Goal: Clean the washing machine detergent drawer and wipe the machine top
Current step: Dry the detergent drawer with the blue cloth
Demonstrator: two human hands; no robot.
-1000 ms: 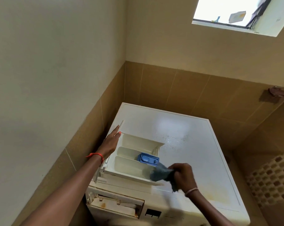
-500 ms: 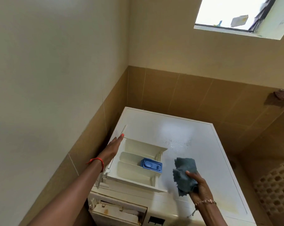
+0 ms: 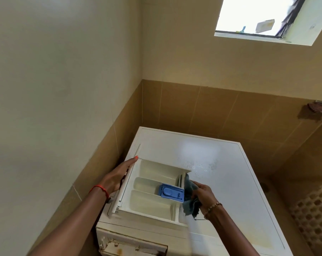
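No legible text anywhere.

Machine top (image 3: 221, 182) white, yellowish stain near its front right corner; drawer (image 3: 149, 202) cream with a blue insert (image 3: 172, 193), cloth (image 3: 190, 202) grey-blue. Red thread (image 3: 99, 189) on the left wrist, gold-brown bead bracelet (image 3: 212, 206) on the right. Upper wall (image 3: 64, 71) cream, lower tiles (image 3: 193, 108) tan, mosaic (image 3: 315, 215) at right a beige-and-brown honeycomb pattern.
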